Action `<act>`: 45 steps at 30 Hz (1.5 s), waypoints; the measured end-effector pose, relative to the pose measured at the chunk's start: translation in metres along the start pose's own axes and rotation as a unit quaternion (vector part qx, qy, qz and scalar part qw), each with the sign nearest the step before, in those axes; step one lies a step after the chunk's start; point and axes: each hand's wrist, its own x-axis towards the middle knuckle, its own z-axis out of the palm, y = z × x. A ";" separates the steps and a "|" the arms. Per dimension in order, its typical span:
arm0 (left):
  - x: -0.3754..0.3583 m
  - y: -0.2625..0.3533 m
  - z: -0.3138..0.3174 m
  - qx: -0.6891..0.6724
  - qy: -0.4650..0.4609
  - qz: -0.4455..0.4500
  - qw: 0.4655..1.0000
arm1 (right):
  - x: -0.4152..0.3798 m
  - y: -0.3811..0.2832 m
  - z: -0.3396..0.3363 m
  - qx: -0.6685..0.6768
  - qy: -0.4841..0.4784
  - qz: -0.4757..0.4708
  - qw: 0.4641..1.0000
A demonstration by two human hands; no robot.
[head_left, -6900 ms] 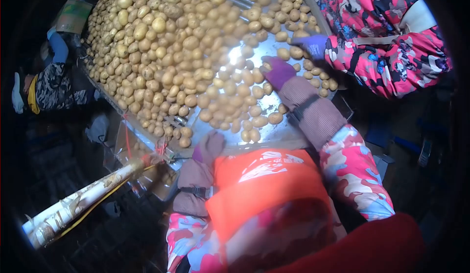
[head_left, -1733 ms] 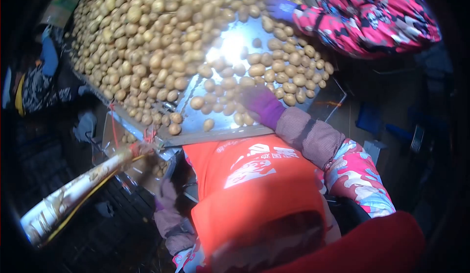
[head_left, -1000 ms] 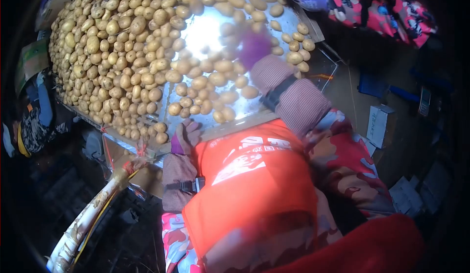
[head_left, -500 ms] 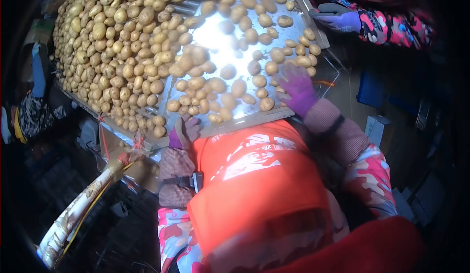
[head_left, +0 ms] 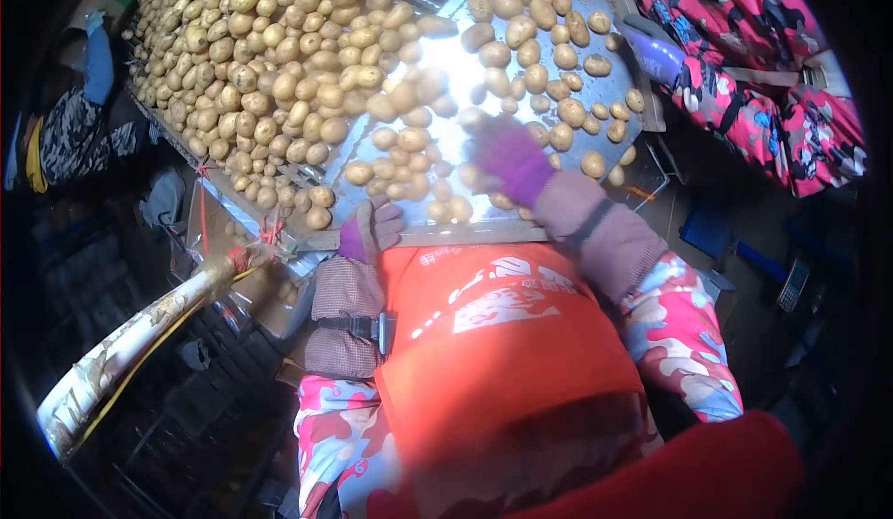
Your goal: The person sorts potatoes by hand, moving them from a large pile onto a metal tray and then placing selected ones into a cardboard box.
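Many potatoes (head_left: 270, 100) lie heaped on the left of a shiny metal table (head_left: 353, 142), with looser ones spread over its right half. At the near edge rests my left hand (head_left: 377, 229), in a purple and grey glove, open with fingers apart, beside a few small potatoes. My right hand (head_left: 512, 158), gloved alike, reaches over the metal among loose potatoes (head_left: 570, 112). Its fingers stretch forward and are blurred; no potato shows in its grip. Bright glare whitens the surface just beyond it.
A person in pink patterned clothing (head_left: 772, 100) stands at the right edge, a gloved hand (head_left: 656, 57) by the table rim. Another person's blue sleeve (head_left: 98, 59) shows at left. A wrapped white pole (head_left: 139, 342) slants at lower left, near a cardboard box (head_left: 219, 207).
My right hand has swept left from the table's right edge to its middle, amid shifting potatoes. My left hand stays at the near edge. The view has shifted a little.
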 end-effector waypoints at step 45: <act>-0.026 0.029 0.039 -0.170 -0.141 0.012 0.975 | 0.040 -0.099 -0.112 0.618 -0.145 0.239 0.735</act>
